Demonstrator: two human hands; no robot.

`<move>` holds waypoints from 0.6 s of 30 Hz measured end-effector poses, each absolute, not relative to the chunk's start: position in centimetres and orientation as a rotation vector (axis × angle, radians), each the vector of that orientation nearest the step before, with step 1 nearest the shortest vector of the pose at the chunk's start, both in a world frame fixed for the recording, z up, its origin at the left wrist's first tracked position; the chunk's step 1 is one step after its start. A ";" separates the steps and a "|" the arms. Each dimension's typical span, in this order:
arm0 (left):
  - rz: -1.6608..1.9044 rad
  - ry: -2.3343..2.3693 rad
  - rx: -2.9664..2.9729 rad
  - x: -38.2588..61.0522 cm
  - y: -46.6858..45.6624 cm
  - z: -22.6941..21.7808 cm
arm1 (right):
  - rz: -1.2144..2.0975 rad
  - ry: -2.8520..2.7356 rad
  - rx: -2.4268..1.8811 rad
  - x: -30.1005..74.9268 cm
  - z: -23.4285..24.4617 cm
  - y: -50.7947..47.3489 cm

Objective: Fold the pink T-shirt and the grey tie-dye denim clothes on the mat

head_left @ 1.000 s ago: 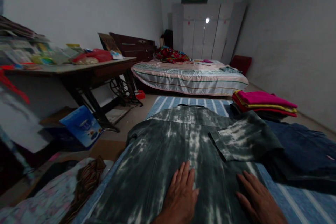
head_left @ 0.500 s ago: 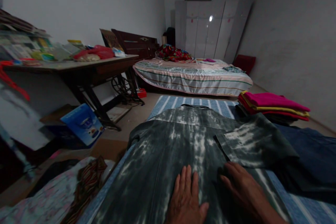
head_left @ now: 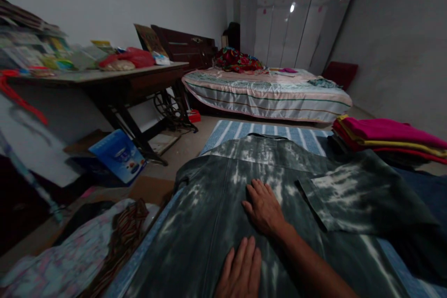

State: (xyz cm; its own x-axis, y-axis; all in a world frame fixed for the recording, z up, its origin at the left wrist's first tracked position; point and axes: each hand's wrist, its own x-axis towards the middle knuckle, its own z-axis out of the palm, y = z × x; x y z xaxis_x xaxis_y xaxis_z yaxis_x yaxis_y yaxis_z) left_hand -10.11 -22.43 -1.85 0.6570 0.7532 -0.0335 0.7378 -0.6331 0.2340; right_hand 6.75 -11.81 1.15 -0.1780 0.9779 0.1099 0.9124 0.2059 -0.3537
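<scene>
A dark green-grey tie-dyed jacket [head_left: 206,214] lies spread with its back up on a blue striped cloth [head_left: 226,130]. My left hand [head_left: 240,272] rests flat on its lower middle, fingers stretched out and the wrist cut off by the bottom edge. Farther up the back, my right hand [head_left: 263,207] lies palm down with its fingers extended. The jacket's right-hand sleeve [head_left: 356,191] is folded inward, its cuff to the right of my right hand. The other sleeve is mostly hidden at the left edge.
Folded pink, yellow and red clothes [head_left: 391,132] are stacked at the right, beside dark blue fabric [head_left: 424,195]. A sewing-machine table [head_left: 139,79] stands left, with a blue box [head_left: 118,156] below. Clothes [head_left: 80,247] lie lower left. A bed [head_left: 265,95] stands behind.
My right hand has moved from the sleeve cuff up and left onto the jacket's back. My left hand sits slightly lower in view. The camera view has shifted a little.
</scene>
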 end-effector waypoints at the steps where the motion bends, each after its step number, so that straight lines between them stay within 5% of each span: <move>1: 0.076 1.173 2.619 -10.2 -22.3 -1.0 | 0.299 -2.177 -1.782 6.8 1.1 -11.9; 5: 0.056 1.083 2.442 -11.4 -20.1 3.6 | 0.310 -2.191 -1.791 7.0 1.2 -12.0; 10: 0.511 1.995 2.107 -17.2 -13.5 8.7 | 0.293 -2.202 -1.795 7.0 0.9 -12.0; 18: 0.682 1.924 0.990 -23.6 -6.4 7.4 | 0.331 -2.186 -1.791 7.0 1.3 -12.1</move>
